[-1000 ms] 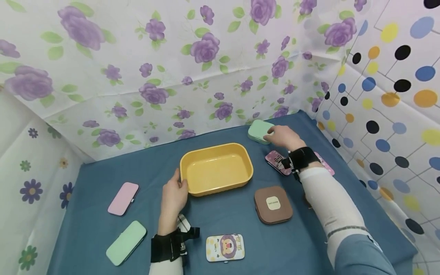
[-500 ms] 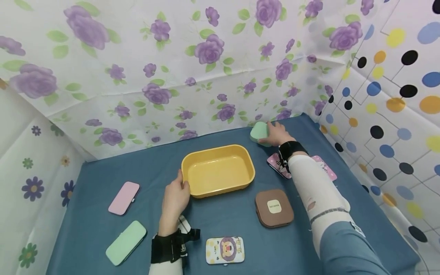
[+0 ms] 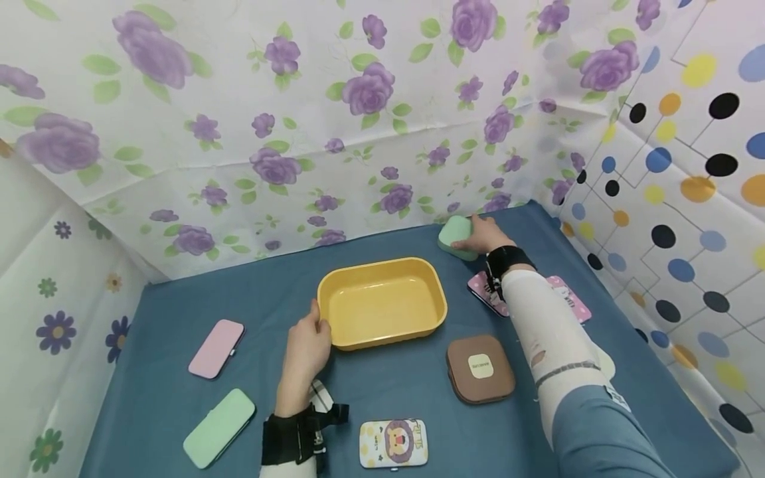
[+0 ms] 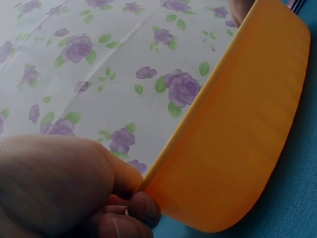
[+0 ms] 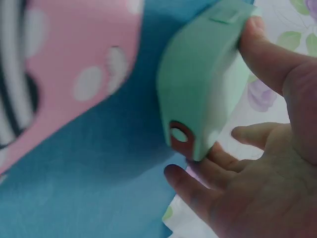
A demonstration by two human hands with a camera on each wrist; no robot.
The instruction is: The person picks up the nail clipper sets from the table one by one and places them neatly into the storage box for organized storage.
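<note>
My left hand (image 3: 306, 348) pinches the left end of a yellow plastic tray (image 3: 388, 337), thumb and fingers at the rim; the left wrist view shows the fingertips on the tray's outer wall (image 4: 228, 129). At the back right, my right hand (image 3: 487, 236) grips a mint-green rounded case (image 3: 455, 232) from its right side. Close up in the right wrist view, the case (image 5: 195, 79) stands tilted between thumb and fingers and shows a brown tab with a pale button. Just in front of that hand lies a pink patterned case (image 3: 483, 289), partly hidden by the wrist strap.
Another pink dotted case (image 3: 572, 302) and a cream item (image 3: 605, 362) lie partly behind the right sleeve. Nearer are a brown square case (image 3: 481, 368) and a lion-print tin (image 3: 393, 443). At left lie a pink case (image 3: 216, 348) and a long green case (image 3: 219, 428). Patterned sheets border the table.
My right hand has gone from the green case's near right edge to a grip round its right side, and the case has turned and tilted a little. The left hand stays on the tray.
</note>
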